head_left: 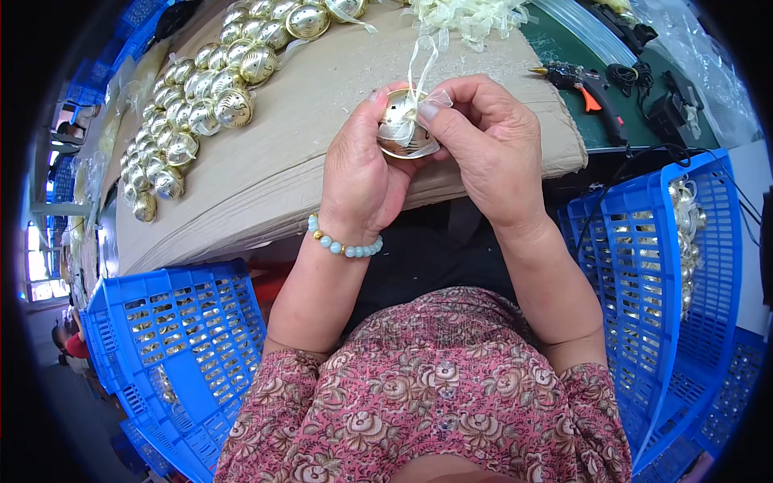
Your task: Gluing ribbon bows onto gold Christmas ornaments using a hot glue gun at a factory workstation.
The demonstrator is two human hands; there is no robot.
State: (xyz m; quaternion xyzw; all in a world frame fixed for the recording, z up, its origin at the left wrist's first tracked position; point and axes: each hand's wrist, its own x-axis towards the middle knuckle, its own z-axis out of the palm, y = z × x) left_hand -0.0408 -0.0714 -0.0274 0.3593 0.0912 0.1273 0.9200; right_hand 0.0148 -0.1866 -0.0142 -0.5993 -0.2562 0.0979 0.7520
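Over the near edge of the cardboard (322, 137), my left hand (356, 165) is wrapped round a shiny gold bauble (407, 146), its wrist circled by a pale-blue bead bracelet. A sheer cream ribbon (394, 131) lies on the bauble's top, and a thin ribbon loop (421, 60) stands up from it. My right hand (493, 153) has thumb and forefinger pinched on the ribbon at the bauble's top. Rows of similar gold baubles (233, 108) lie on the cardboard to the left. Beyond my hands is a heap of cream ribbon bows (471, 18).
A glue gun (584, 88) with an orange trigger lies on the green table (555, 36) at the right, with black cables beside it. Blue plastic crates (181, 278) stand on both sides of me; the right crate (672, 241) holds baubles. A person (74, 344) is at the far left.
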